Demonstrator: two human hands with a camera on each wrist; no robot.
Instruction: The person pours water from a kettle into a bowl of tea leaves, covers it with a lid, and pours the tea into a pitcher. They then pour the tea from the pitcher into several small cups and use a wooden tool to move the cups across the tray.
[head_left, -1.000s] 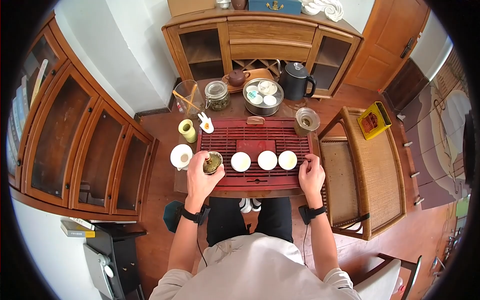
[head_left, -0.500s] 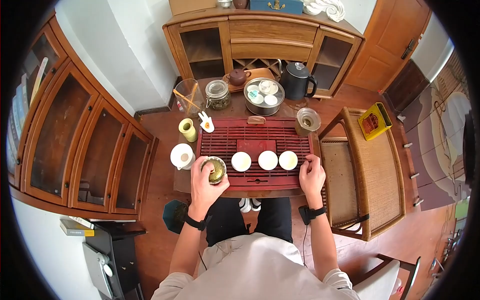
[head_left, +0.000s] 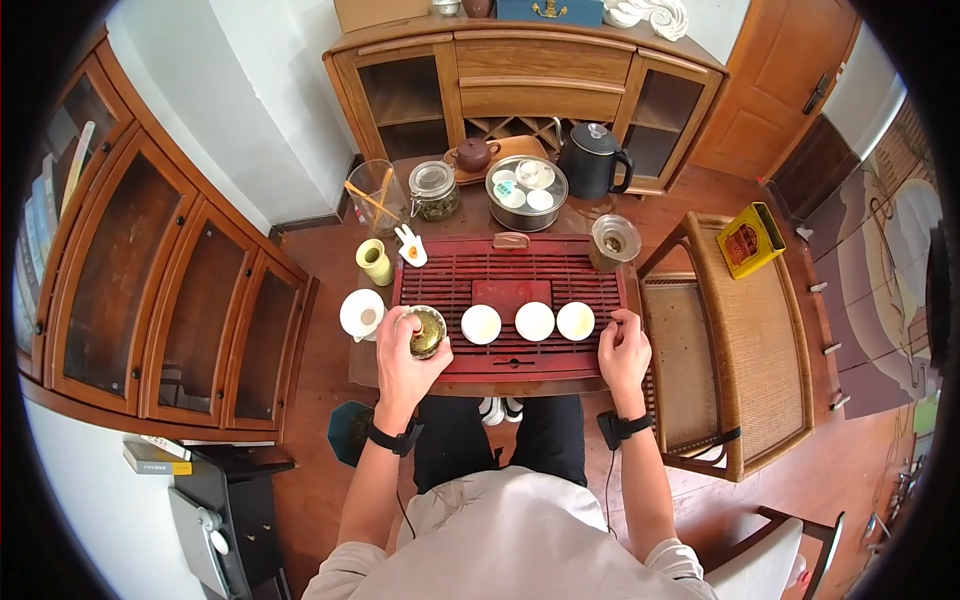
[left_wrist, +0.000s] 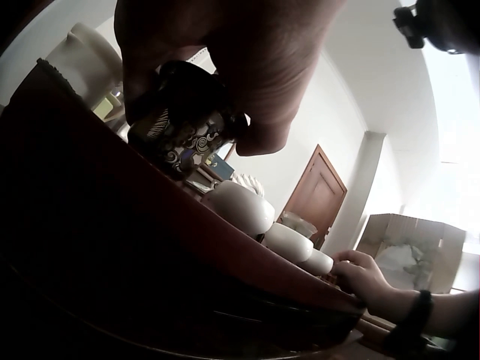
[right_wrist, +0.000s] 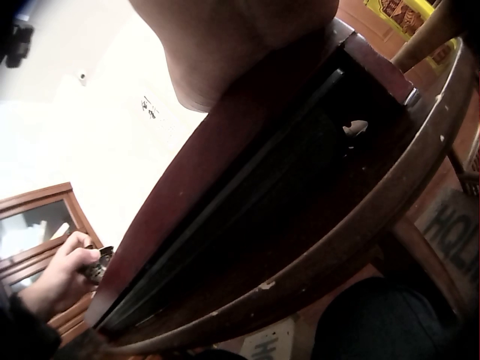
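My left hand (head_left: 405, 365) grips a patterned gaiwan (head_left: 430, 336) at the front left corner of the red slatted tea tray (head_left: 497, 365). Thumb and fingers span its sides, with a finger over the lid. Dark swirled decoration shows on the gaiwan (left_wrist: 196, 142) in the left wrist view. To its right, three white cups (head_left: 535, 321) stand in a row on the tray, pale yellowish inside. My right hand (head_left: 624, 350) rests at the tray's right edge, its fingers loosely curled and holding nothing. In the right wrist view its fingers are hidden.
A white pitcher (head_left: 361, 313) stands left of the gaiwan, with a green vase (head_left: 375, 262) and white hand figurine (head_left: 411, 247) behind. Farther back are a glass jar (head_left: 435, 190), a round steel tin (head_left: 527, 205) and a black kettle (head_left: 592, 160). A strainer cup (head_left: 613, 242) sits back right.
My left hand drew the gaiwan slightly toward the body, then moved it a little forward again. The right hand and the cups stayed in place.
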